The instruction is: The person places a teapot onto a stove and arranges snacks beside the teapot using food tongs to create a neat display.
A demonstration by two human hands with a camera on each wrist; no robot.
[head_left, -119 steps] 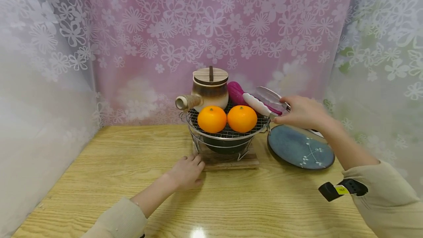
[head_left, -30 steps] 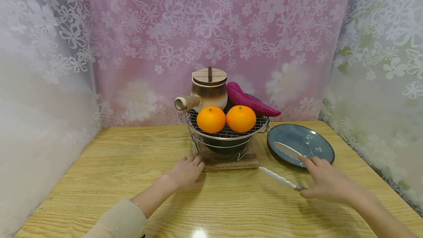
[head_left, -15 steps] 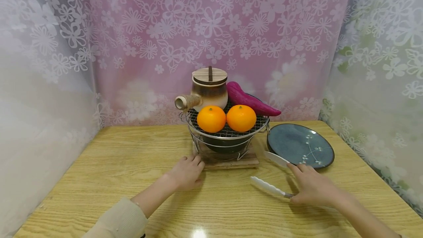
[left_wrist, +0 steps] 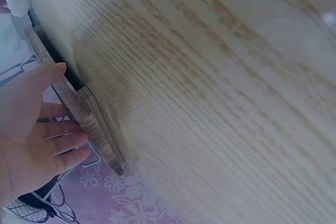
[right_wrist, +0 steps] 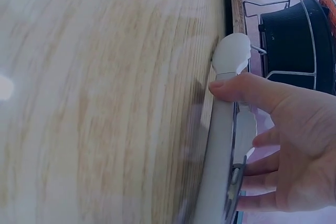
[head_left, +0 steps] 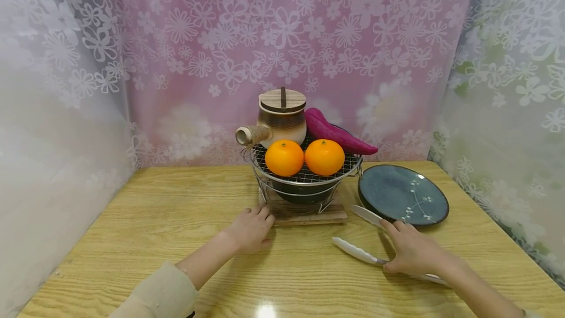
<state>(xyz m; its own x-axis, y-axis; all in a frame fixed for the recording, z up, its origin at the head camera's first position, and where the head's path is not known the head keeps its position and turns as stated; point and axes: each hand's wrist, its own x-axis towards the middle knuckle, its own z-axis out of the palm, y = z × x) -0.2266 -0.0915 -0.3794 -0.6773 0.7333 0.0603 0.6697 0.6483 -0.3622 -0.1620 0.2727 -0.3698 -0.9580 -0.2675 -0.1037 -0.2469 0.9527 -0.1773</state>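
Note:
My right hand point(head_left: 412, 249) holds a pair of tongs point(right_wrist: 215, 156) low over the table in front of the plate. Thumb on one arm and fingers along the other, it leaves their white scalloped tips spread apart with nothing between them. My left hand point(head_left: 249, 229) rests at the left corner of the wooden board point(left_wrist: 86, 114), fingers fairly straight against its edge. On that board stands a small round grill point(head_left: 304, 180) with a wire mesh top. It carries two oranges point(head_left: 284, 158), a purple sweet potato point(head_left: 337, 134) and a clay teapot point(head_left: 282, 124) with a wooden lid.
A blue-grey plate point(head_left: 393, 193) with a white blossom pattern lies right of the grill, its near rim close to the tongs. Floral curtains point(head_left: 287, 38) hang behind and on both sides of the wooden table point(head_left: 176, 200).
From the sweet potato on the grill, my right hand has brought the tongs down past the plate to the table front, slowing lately. The sweet potato stays on the mesh; my left hand has stayed put.

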